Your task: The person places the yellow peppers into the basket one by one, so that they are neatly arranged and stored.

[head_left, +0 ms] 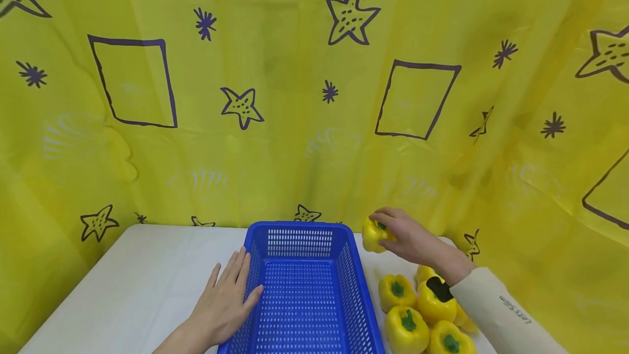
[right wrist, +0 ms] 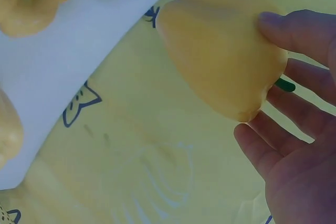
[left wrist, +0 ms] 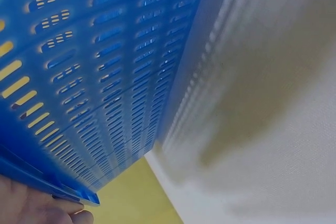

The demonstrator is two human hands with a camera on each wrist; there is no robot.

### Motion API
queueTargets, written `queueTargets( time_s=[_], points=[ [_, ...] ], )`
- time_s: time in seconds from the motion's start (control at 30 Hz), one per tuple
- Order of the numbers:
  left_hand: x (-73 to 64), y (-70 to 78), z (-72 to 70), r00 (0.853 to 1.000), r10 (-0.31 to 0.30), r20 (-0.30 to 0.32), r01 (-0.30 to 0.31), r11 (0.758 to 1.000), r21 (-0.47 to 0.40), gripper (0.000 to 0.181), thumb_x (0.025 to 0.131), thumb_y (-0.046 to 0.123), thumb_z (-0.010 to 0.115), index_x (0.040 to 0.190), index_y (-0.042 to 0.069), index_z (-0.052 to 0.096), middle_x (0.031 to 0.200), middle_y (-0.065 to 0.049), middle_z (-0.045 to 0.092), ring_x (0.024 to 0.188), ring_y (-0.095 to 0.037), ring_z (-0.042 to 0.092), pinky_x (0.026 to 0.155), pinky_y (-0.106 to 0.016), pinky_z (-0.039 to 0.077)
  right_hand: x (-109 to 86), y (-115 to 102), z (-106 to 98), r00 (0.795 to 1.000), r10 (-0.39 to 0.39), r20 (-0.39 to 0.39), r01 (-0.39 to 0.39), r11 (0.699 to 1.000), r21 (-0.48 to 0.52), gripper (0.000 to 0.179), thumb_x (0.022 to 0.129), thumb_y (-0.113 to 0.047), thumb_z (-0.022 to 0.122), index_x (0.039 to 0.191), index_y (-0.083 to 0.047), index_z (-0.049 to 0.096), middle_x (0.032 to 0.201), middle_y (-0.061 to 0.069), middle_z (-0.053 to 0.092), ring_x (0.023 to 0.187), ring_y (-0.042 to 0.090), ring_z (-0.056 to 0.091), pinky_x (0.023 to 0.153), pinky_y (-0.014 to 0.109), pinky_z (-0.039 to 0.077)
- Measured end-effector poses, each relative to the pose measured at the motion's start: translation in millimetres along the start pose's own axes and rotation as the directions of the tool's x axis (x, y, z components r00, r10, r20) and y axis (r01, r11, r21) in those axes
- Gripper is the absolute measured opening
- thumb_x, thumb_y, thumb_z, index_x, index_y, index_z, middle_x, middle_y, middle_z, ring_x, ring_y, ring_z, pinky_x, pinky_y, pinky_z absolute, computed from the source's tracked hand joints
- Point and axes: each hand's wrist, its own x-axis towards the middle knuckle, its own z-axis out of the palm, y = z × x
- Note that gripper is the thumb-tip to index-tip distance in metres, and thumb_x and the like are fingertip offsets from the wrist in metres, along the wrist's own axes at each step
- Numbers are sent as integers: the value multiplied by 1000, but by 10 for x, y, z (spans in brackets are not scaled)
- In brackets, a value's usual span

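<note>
A yellow bell pepper (head_left: 372,236) with a green stem is held between the thumb and fingers of my right hand (head_left: 405,238), just right of the basket's far right corner. In the right wrist view the same pepper (right wrist: 220,51) hangs in the fingertips, above the table edge. My left hand (head_left: 221,302) lies with straight fingers on the left rim of the blue perforated plastic basket (head_left: 361,283). The left wrist view shows the basket's slotted side wall (left wrist: 115,77) and part of the left hand (left wrist: 31,205) at the rim.
Several yellow bell peppers (head_left: 407,329) are heaped on the white table (head_left: 162,266) right of the basket, partly under the right forearm. One pepper (head_left: 437,302) bears a dark patch. A yellow patterned curtain (head_left: 285,152) hangs behind and around the table.
</note>
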Motion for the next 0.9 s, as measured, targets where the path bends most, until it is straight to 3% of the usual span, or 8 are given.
queueTargets(
  time_s=[0.37, 0.57, 0.9],
  points=[
    [14, 5, 5, 999, -21, 41, 21, 1000, -9, 84, 86, 66, 21, 143, 4, 19, 150, -12, 16, 138, -30, 13, 109, -53, 8, 164, -166, 34, 1000, 11, -25, -10, 999, 31, 49, 76, -13, 70, 121, -7, 53, 119, 5, 53, 106, 20, 51, 89, 36, 48],
    [13, 4, 8, 999, -17, 35, 18, 1000, -10, 84, 86, 66, 22, 143, 4, 19, 150, -12, 16, 138, -30, 13, 109, -53, 8, 270, -292, 60, 999, 45, 9, -45, 997, 62, 49, 78, -14, 68, 123, -9, 51, 122, 5, 50, 109, 20, 48, 90, 35, 47],
    [-1, 2, 0, 1000, -14, 27, 15, 1000, -17, 81, 88, 64, 22, 143, 5, 20, 150, -12, 16, 138, -30, 13, 109, -54, 8, 370, -436, 179, 1000, -3, 27, 1, 996, 87, 48, 78, -13, 68, 123, -10, 52, 121, 3, 51, 108, 17, 48, 90, 32, 47]
  ],
)
